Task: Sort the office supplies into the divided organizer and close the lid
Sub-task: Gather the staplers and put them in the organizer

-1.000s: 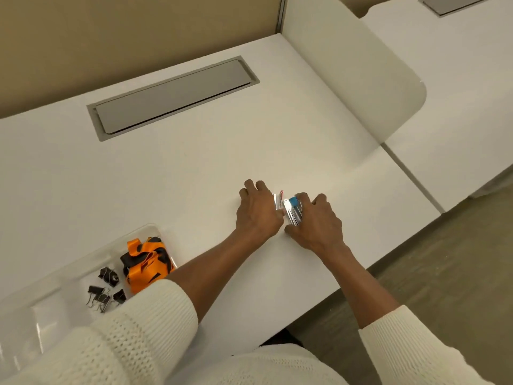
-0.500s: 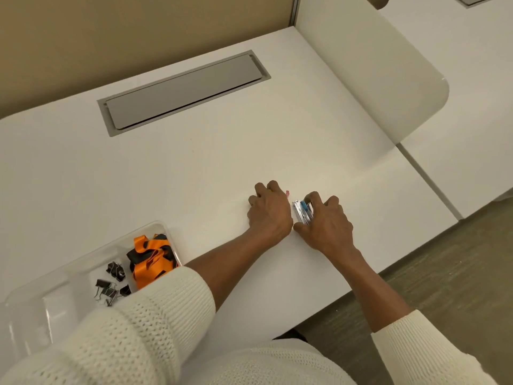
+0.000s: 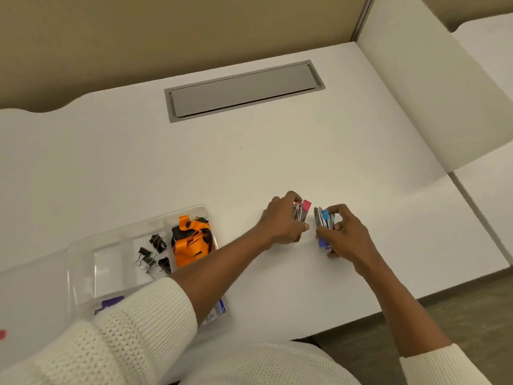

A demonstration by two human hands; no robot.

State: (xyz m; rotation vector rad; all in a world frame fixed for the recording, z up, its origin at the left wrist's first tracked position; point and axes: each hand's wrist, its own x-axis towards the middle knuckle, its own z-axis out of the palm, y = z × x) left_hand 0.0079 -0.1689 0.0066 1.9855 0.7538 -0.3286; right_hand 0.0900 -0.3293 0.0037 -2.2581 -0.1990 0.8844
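My left hand point(image 3: 283, 220) grips a small stack of silver clips with a pink one point(image 3: 303, 210) on top, just above the white desk. Close to its right, my right hand point(image 3: 344, 232) holds a second bunch of silver, blue and purple clips point(image 3: 323, 218). The two bunches are a small gap apart. The clear divided organizer point(image 3: 83, 245) lies at the left front. One compartment holds an orange and black lanyard point(image 3: 191, 243), another several black binder clips point(image 3: 152, 254). Purple items point(image 3: 109, 302) show at its near edge, partly hidden by my left sleeve.
A grey cable hatch point(image 3: 244, 90) is set into the desk point(image 3: 222, 162) at the back. A white divider panel point(image 3: 427, 93) stands along the right side. The desk's front edge runs just behind my right forearm, with floor point(image 3: 458, 315) below.
Both hands have lifted and parted slightly, splitting the clips into two bunches. The view has swung left, showing more of the organizer.
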